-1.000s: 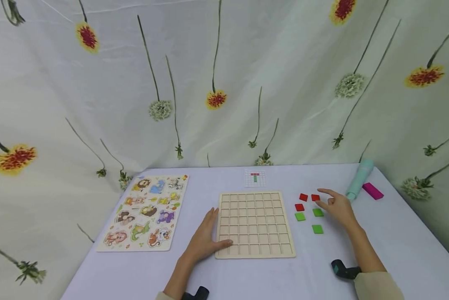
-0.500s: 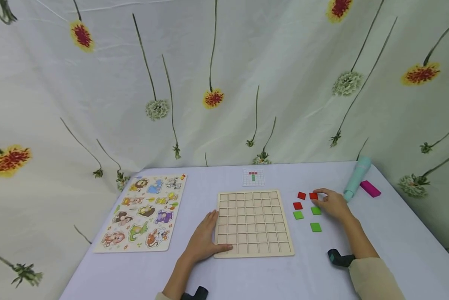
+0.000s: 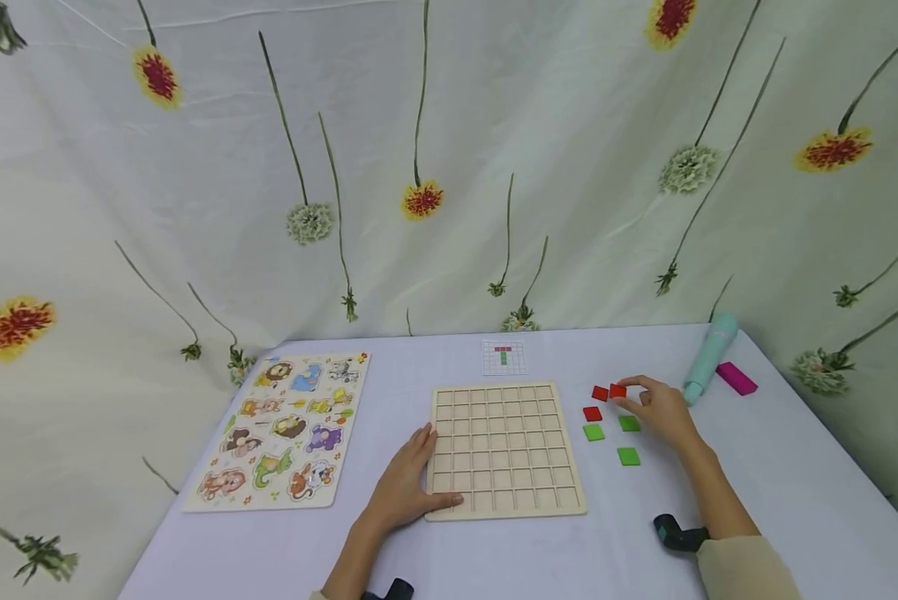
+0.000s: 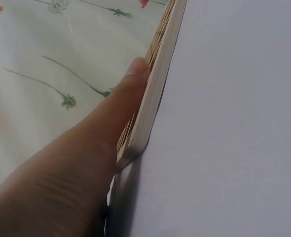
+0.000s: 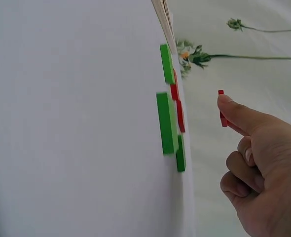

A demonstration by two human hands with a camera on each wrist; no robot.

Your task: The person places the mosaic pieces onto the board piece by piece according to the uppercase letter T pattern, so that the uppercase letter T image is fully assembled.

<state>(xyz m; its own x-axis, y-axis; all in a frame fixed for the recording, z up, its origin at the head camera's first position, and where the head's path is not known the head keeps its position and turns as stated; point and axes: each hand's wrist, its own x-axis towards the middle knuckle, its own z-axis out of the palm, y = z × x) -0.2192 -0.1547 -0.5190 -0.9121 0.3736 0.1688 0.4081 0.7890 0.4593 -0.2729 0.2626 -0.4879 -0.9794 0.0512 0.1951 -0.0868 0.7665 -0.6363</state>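
Note:
Between the thumb and index finger of my right hand [image 3: 660, 410] is a small red square tile [image 3: 618, 391]; the right wrist view has this red tile [image 5: 223, 108] lifted off the table. Two other red tiles [image 3: 592, 413] and several green tiles [image 3: 629, 457] lie flat nearby. At centre is a wooden grid board [image 3: 503, 450] with bare square cells. My left hand [image 3: 402, 483] rests at its left side, fingers straight along the edge and the thumb over the front left corner. In the left wrist view, the thumb [image 4: 121, 98] lies straight against the board [image 4: 153, 94].
Behind the board lies a pattern card [image 3: 504, 357] with a red and green T. An animal puzzle board [image 3: 279, 433] occupies the table's left. At the back right are a mint-green cylinder [image 3: 711, 358] and a magenta block [image 3: 736, 378]. Flowered cloth [image 3: 591, 125] hangs behind the table.
My right hand has closed in on the rightmost red tile, pinched it, and lifted it slightly leftward. My left hand keeps its place at the board.

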